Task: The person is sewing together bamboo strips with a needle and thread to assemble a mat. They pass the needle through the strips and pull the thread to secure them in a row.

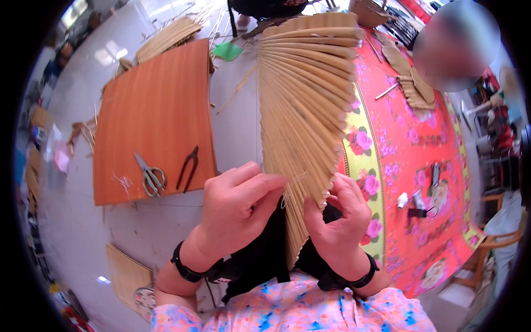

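A long pleated palm leaf (301,105), tan and shaped like a fan, stretches away from my lap with its narrow end near me. My right hand (344,224) grips its right edge low down, thumb in front and fingers curled behind. At the leaf's left edge my left hand (240,207) is closed in a pinch. Thin pale thread (285,198) loops beside those fingertips and runs across the leaf's face. Whether a needle is in the pinch cannot be seen.
An orange-brown board (155,110) on the left carries scissors (150,176), dark pliers (188,169) and thread scraps (123,183). To the right, a red flowered cloth (409,182) holds a dark-handled tool (435,174) and more leaf pieces (416,93). A person (456,47) is at upper right.
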A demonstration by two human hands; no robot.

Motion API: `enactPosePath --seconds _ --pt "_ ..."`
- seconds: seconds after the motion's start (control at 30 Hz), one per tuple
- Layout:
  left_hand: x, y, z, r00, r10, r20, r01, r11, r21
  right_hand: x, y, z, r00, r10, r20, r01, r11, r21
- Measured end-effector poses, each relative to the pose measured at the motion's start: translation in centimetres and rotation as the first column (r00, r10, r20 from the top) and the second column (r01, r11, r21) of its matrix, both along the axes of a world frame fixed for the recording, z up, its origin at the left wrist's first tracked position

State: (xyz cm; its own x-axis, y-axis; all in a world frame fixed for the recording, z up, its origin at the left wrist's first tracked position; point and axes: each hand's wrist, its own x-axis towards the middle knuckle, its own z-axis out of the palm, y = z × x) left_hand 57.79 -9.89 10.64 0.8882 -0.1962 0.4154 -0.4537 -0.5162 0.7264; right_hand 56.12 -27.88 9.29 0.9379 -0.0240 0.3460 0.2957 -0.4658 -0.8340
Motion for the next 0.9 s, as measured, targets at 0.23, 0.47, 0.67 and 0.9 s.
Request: enactPosePath --seconds 0.23,0.47,0.67,0.9 --pt "0.8 0.5 -1.0 0.989 -0.006 0.145 0.008 1.000 -0.015 0.1 -0.2 0.1 0.998 -0.062 0.031 0.065 0.993 -0.098" --pt "1.0 0.7 -1.8 0.988 -0.020 0.153 0.021 1.000 -0.003 -0.2 0.0 0.0 0.995 -0.090 0.044 0.096 0.982 -0.161" --pt "1.3 0.6 -1.7 0.986 -0.048 0.160 0.051 0.999 -0.011 -0.3 0.4 0.1 0.991 -0.098 0.091 0.114 0.974 -0.195" --pt "1.5 0.5 -2.0 0.983 -0.047 0.177 0.053 0.998 -0.029 -0.3 0.1 -0.2 0.987 -0.066 0.145 0.100 0.966 -0.238"
